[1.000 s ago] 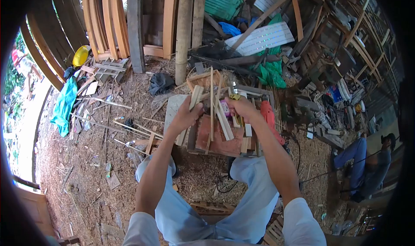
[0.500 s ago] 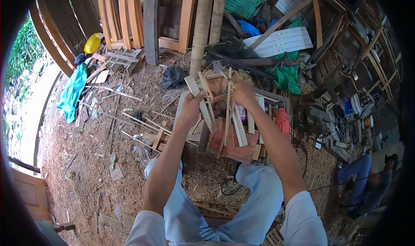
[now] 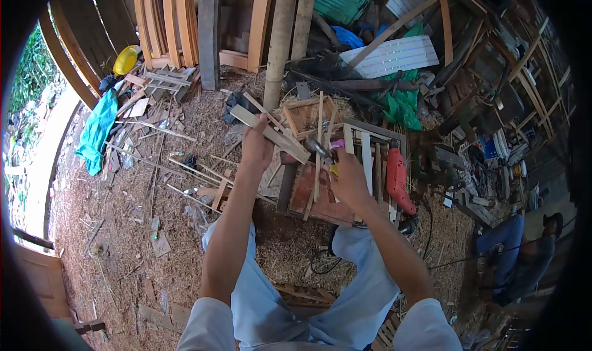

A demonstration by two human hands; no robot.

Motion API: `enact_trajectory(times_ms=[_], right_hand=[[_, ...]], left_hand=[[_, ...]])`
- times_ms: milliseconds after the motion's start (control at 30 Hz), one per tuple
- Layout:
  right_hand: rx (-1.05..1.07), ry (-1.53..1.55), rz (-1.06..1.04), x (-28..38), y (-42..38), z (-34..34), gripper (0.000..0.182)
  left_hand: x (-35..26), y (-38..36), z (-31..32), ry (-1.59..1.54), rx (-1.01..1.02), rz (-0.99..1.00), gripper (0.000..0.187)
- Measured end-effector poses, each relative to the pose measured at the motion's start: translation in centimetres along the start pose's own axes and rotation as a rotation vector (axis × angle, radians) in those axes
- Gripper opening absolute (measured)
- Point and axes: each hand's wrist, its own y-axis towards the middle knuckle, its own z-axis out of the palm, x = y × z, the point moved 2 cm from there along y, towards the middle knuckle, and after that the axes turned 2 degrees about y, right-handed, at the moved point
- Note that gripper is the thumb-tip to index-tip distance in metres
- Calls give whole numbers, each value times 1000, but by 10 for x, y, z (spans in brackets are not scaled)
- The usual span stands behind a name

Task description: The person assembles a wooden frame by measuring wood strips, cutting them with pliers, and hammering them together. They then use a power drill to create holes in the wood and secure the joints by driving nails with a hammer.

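My left hand (image 3: 256, 142) is closed around a flat pale wooden strip (image 3: 271, 135), which slants down to the right above the low work table. In my right hand (image 3: 350, 181) is a hammer (image 3: 317, 147) with a dark metal head and some yellow at the grip; its head is close to the strip's lower end. Below both hands lies a reddish-brown board (image 3: 311, 191), crossed by thin wooden sticks (image 3: 319, 129). A red power drill (image 3: 399, 177) rests at the table's right side, beside more pale strips (image 3: 367, 157).
Wood shavings and offcuts cover the ground (image 3: 123, 228). A bamboo post (image 3: 279, 49) rises behind the table, near a shallow wooden box (image 3: 308, 115). To the left lies a turquoise sack (image 3: 98, 129). Another person (image 3: 524, 258) is at the far right.
My left hand has shifted up and left, and the strip has turned flatter. My right hand has come down toward me with the hammer, its head now near the strip's end.
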Motion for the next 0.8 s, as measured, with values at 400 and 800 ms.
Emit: enact_trajectory(times_ms=[400,800], right_hand=[[173,688,287,7,6,-2,38],[270,1065,492,20,9,-5,26]], left_hand=[[-13,-16,29,-233,46,-13,15],[-16,-19,33,-344,128,19,16]])
